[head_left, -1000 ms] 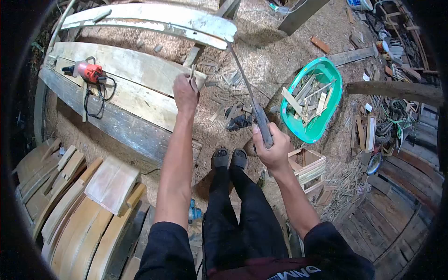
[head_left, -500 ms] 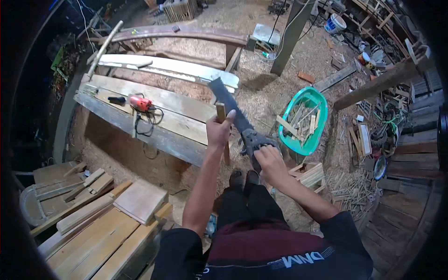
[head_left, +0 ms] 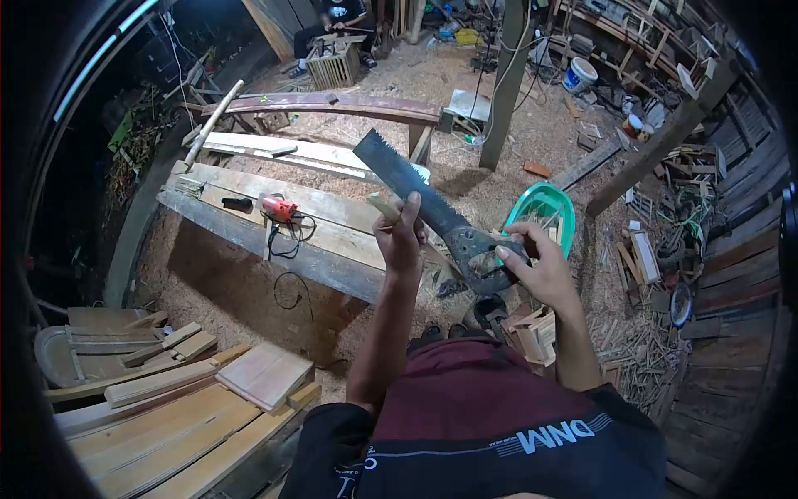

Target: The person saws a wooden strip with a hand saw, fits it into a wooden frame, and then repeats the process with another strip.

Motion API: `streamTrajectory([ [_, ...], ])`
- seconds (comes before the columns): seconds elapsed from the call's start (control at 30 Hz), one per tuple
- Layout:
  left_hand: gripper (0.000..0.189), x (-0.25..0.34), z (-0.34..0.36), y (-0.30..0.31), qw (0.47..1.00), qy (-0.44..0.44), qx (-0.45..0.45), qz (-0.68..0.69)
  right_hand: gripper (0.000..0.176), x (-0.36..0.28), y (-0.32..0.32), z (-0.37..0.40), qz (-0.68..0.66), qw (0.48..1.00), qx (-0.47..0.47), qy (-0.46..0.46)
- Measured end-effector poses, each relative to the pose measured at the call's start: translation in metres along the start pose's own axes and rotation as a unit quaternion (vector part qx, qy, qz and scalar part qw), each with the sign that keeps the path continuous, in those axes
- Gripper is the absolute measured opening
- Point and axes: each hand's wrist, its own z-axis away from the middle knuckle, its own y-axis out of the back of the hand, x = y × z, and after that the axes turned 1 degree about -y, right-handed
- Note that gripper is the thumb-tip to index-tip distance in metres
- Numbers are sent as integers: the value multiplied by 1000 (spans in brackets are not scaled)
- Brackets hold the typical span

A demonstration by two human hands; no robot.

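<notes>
My left hand (head_left: 401, 237) is closed round a narrow wooden strip (head_left: 384, 208), whose end sticks out above the fist. Its thumb lies against the dark blade of a handsaw (head_left: 407, 179). The blade slants up to the left, with teeth along its upper edge. At the saw's dark handle (head_left: 480, 254) is my right hand (head_left: 540, 266), thumb over the grip and forefinger raised apart from it. The other right fingers are partly hidden.
A plank bench (head_left: 332, 241) ahead carries a red power tool (head_left: 280, 208) with a cord. Behind my right hand stands a green tub (head_left: 544, 193) of wood scraps. Stacked boards (head_left: 174, 416) lie at left. A post (head_left: 503, 91) rises ahead; a person (head_left: 337, 21) sits far back.
The view has tilted up, bringing the seated person into sight. The saw has turned flatter, its handle swinging right and its broad side showing more. My right hand's grip has loosened and shifted.
</notes>
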Motion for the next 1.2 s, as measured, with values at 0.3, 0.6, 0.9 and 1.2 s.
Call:
streamTrajectory([
  [0.3,28,27,21,-39,996,-69,-37,32,36,-17,-1,27,-80,996,-8,34],
  [0.6,25,37,30,-30,994,-48,-96,-15,36,7,-4,41,-9,986,14,163],
  [0.9,22,39,24,-31,991,-67,-112,-35,34,16,-10,33,-32,991,-3,133],
  [1.2,23,49,23,-43,987,-97,-124,19,32,-18,-7,35,-70,991,37,107],
])
